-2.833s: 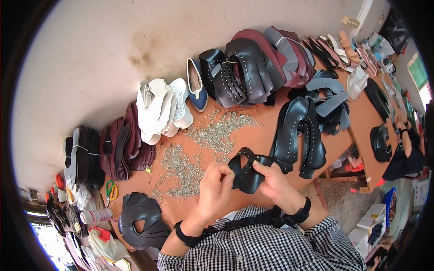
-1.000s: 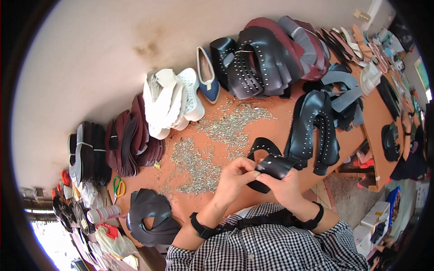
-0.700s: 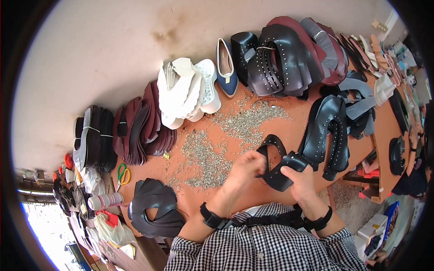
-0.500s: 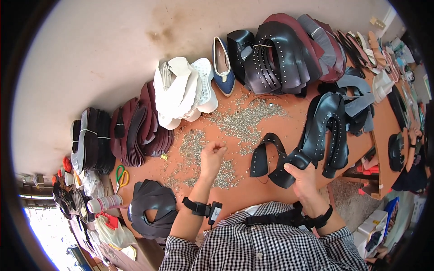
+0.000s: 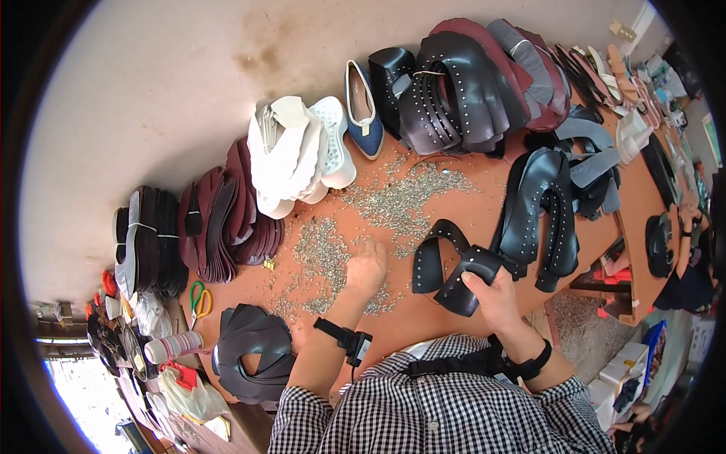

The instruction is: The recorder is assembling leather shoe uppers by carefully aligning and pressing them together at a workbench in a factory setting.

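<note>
1. Clamping a curved, glossy black leather strap (image 5: 455, 293) in the right hand (image 5: 499, 301), right of centre.
2. Moving the left hand (image 5: 367, 268) off it to tiny silver metal studs (image 5: 321, 246), mid-frame; closure impossible to tell.
3. Seemingly turning to gathering studs.

a blue pointed shoe (image 5: 364, 113) sits just beside a white sole (image 5: 339, 161) near the wall (image 5: 174, 83). scissors (image 5: 200, 304) with green and yellow handles lie near a striped roll (image 5: 174, 347), a pale plastic bag (image 5: 187, 396) close by.
</note>
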